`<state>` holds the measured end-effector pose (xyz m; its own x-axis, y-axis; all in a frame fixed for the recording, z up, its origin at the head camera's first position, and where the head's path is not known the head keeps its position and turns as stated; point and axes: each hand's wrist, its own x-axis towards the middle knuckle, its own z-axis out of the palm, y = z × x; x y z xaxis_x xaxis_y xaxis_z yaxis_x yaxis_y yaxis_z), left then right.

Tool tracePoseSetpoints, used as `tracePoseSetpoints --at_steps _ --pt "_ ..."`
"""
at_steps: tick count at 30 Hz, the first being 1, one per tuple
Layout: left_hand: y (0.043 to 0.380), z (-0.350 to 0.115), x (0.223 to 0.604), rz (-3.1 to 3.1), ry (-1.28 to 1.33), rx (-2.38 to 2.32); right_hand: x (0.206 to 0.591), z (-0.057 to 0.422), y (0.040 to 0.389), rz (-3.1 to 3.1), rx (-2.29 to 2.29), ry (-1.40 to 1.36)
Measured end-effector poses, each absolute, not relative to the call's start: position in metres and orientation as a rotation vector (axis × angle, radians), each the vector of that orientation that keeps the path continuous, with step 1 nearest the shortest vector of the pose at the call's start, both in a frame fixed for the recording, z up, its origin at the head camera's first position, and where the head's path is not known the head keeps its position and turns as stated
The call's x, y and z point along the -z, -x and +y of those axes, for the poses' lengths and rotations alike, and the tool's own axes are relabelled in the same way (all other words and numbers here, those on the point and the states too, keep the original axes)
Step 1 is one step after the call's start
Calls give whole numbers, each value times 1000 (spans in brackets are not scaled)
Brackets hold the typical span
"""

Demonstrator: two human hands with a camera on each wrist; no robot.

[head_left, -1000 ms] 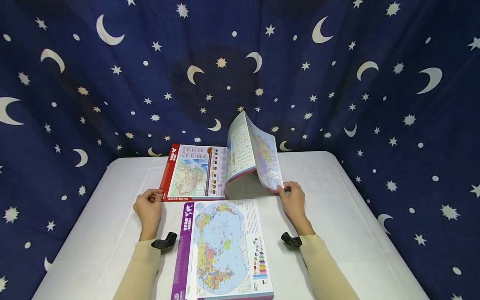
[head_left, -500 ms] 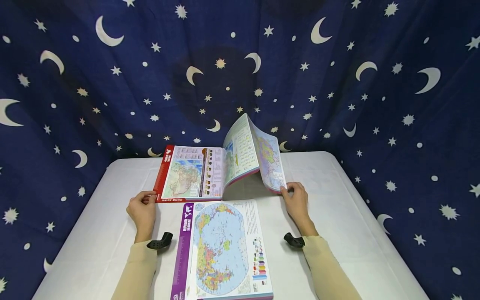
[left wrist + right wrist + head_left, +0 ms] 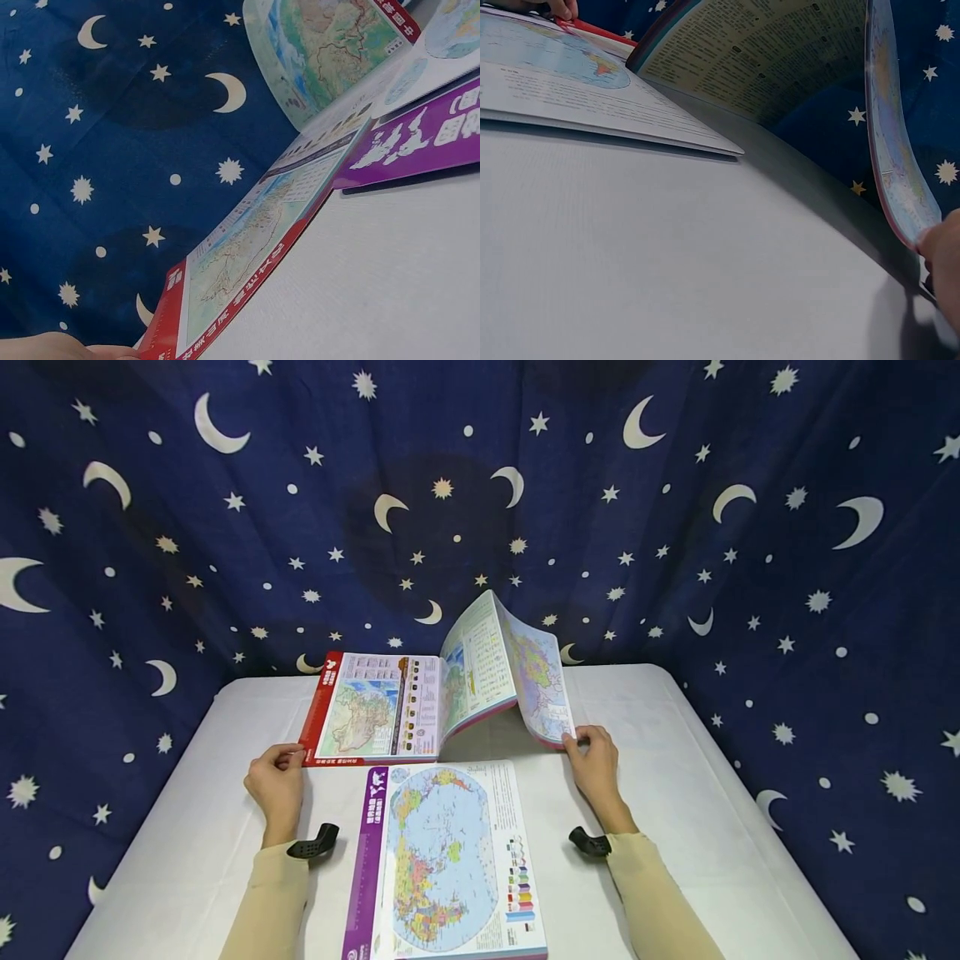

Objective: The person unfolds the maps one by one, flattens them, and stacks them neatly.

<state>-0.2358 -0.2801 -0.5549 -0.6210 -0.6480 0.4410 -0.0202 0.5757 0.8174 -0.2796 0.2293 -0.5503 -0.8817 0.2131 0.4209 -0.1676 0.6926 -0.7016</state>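
Observation:
A folding map sheet with a red border (image 3: 367,718) lies partly opened at the back of the table. Its left panel is flat, while its middle stands up in a tall fold (image 3: 480,668). At the near left corner, my left hand (image 3: 273,785) pinches the red edge. My right hand (image 3: 596,768) pinches the near right corner of the far panel, between thumb and fingers. In the right wrist view the printed underside (image 3: 780,60) of the raised fold shows. A folded world map with a purple strip (image 3: 442,860) lies flat between my forearms.
A white cloth covers the table (image 3: 697,827). Behind it hangs a dark blue curtain (image 3: 337,485) with moons and stars, close to the raised fold. Black wrist devices (image 3: 315,842) sit at both sleeves.
My left hand has moved left, drawing the red edge along. My right hand has shifted slightly right. The map has spread wider, and its raised fold stands a little lower.

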Motion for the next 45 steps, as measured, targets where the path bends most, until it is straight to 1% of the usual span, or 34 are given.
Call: tracePoseSetpoints --at_steps 16,27,45 --pt "230 -289 554 -2047 -706 1065 549 232 277 -2386 -1083 101" --pt "228 -293 543 -1984 -809 1101 550 234 277 -2380 -1067 161" --pt "228 -302 546 -1949 -885 1104 552 245 278 -2323 -1016 213"
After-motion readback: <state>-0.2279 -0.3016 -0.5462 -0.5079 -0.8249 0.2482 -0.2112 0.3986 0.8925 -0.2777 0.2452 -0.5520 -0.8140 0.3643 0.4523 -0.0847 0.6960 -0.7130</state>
